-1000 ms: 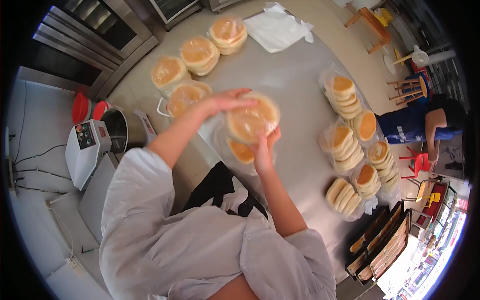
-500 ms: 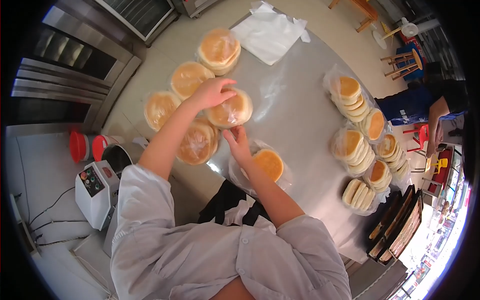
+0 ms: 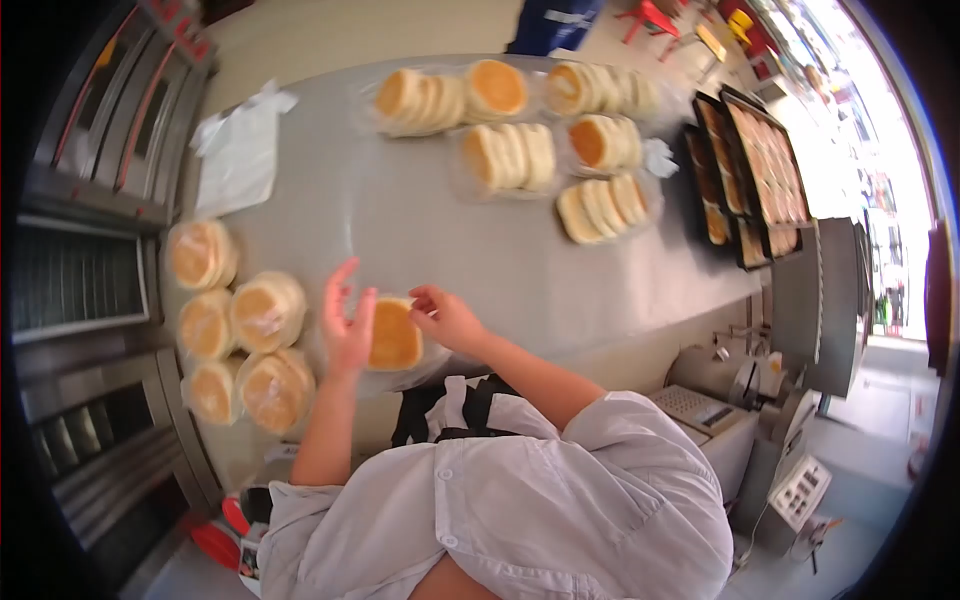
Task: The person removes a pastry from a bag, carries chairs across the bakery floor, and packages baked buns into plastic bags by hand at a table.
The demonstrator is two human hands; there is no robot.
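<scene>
Directly before me, near the front edge of the metal table, lies a clear plastic bag with flat golden-topped round bread in it. My left hand is at the bag's left side, fingers stretched and apart, holding nothing. At the upper right of the same bread, my right hand has its fingers pinched together, seemingly on the plastic. To the left of my left hand stand several filled bags of the same bread, grouped close together.
Across the table lie more bags of bread, their rounds mostly tipped on edge. Black baking trays are stacked at the right end. A pile of white plastic bags rests at the far left. Ovens line the left side.
My view has swung to the right. Both hands have left the grouped bags and come to the bag in front of me. The left hand's fingers no longer rest on a filled bag.
</scene>
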